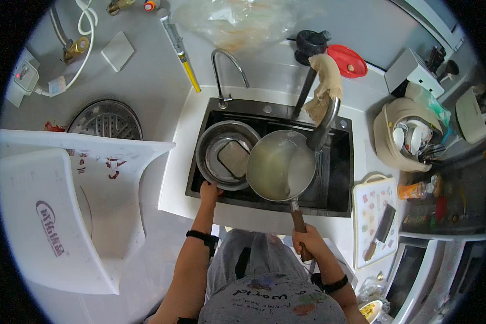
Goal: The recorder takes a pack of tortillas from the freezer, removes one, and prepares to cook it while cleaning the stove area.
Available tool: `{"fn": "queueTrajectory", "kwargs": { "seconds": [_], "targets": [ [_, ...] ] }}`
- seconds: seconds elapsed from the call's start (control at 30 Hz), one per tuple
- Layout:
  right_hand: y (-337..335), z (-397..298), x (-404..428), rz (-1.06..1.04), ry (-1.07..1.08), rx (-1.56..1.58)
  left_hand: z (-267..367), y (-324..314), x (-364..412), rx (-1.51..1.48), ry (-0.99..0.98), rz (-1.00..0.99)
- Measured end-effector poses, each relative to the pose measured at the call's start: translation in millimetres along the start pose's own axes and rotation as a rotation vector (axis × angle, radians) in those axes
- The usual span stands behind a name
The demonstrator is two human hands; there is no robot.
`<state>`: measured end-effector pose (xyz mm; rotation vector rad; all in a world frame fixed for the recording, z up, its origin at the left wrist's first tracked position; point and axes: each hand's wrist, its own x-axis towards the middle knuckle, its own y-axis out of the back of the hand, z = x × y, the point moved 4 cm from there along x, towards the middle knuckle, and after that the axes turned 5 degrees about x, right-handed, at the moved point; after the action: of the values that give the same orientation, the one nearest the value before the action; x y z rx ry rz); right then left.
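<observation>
My right hand (309,241) is wrapped around the brown handle of a metal pan (281,166). Pale, cloudy liquid lies in the pan, which is over the middle of the dark double sink (338,178). From this view the pan overlaps the right rim of a stainless steel basin (205,162) above the left bowl. At the basin's near rim, my left hand (209,192) grips the edge, its fingertips partly hidden. A squarish, dark-edged patch shows inside the basin; whether it is an object or a reflection I cannot tell.
A thin chrome faucet (222,81) rises behind the sink. Cloth wraps a curved pipe (330,117) beside the pan. To the right, a cleaver (382,229) lies on a cutting board (364,202), below a beige dish tub (382,133). A large white plastic container (101,227) stands left.
</observation>
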<state>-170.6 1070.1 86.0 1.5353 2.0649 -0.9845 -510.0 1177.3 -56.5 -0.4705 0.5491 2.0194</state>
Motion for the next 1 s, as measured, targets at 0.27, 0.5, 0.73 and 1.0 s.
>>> {"fn": "queueTrajectory", "kwargs": {
  "seconds": [0.27,0.5,0.73,1.0],
  "targets": [
    [-21,-21,59,0.048,-0.006,-0.182,-3,7,-11,-0.120,-0.005,-0.168],
    [-43,-36,77,0.125,-0.035,-0.152,-6,12,-9,-0.274,0.074,-0.172],
    [-52,-45,83,0.133,-0.009,-0.245,15,1,-3,-0.104,0.191,-0.215],
    [-55,-56,83,0.176,0.023,-0.278,7,-2,8,-0.241,0.156,-0.325]
  ]
}}
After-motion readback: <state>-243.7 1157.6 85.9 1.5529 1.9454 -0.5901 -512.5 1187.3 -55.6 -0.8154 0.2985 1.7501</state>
